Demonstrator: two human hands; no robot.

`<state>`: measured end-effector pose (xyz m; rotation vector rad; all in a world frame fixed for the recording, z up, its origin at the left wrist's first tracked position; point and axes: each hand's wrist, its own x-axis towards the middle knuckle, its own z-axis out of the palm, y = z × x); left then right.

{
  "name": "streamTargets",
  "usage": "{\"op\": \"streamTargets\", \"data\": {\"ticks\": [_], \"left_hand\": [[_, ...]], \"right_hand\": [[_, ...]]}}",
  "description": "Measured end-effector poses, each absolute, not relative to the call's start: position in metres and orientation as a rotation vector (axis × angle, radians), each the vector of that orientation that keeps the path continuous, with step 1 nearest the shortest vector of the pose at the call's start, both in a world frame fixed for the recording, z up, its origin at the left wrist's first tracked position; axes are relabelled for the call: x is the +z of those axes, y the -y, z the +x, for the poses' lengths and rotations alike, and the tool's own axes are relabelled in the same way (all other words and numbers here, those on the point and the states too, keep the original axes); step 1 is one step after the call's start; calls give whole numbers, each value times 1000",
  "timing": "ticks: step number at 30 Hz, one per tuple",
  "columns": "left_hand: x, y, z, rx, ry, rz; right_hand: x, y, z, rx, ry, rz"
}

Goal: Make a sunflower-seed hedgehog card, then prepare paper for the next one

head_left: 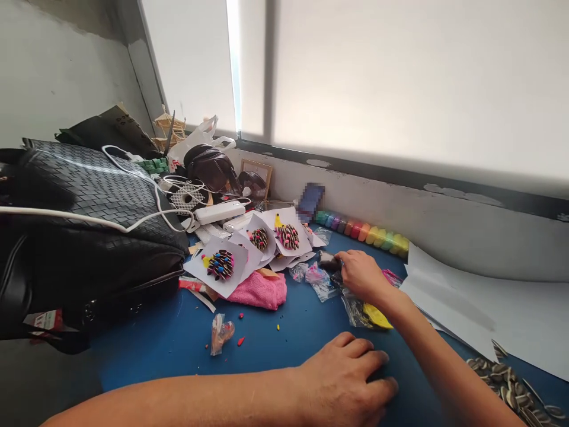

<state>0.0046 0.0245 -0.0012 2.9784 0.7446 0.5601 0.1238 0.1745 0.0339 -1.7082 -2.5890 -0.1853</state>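
My right hand (362,274) reaches across the blue table, its fingers closed on a small clear bag of black clay (329,261). Bags of pink clay (315,274) and yellow clay (377,316) lie around it. Nearer to me, my left hand (351,379) rests on the table with fingers loosely bent and apart, holding nothing I can see. A small bag of brownish clay (221,334) sits to its left, among red and yellow crumbs. Beyond are paper sheets bearing sunflower-seed figures with clay dots, one with blue dots (220,265) and one with pink dots (288,236).
A pink towel (260,290) lies by the figures. Along the wall runs a row of coloured clay tubs (362,231). White paper (484,302) and loose sunflower seeds (511,385) are at right. A black woven bag (102,201), cables and a power strip (220,211) crowd the left.
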Motion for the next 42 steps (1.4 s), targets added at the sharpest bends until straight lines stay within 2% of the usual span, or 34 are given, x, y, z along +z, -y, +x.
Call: {"op": "streamTargets", "data": {"ticks": [17,30,39,42], "left_hand": [[-2,-25,6,574,-730,2945],[-35,-37,19,1223,-707,3060],[-44,-42,20,1316,-725,3083],[-41,-41,19,1165,-726,3109]], "right_hand": [[15,-206,197,-203,1943,-2360],[25,-236,193,-605,1926,-2282],[35,-258,211,-679,2019,-2317],[39,-263,220,-665,2033,-2366]]}}
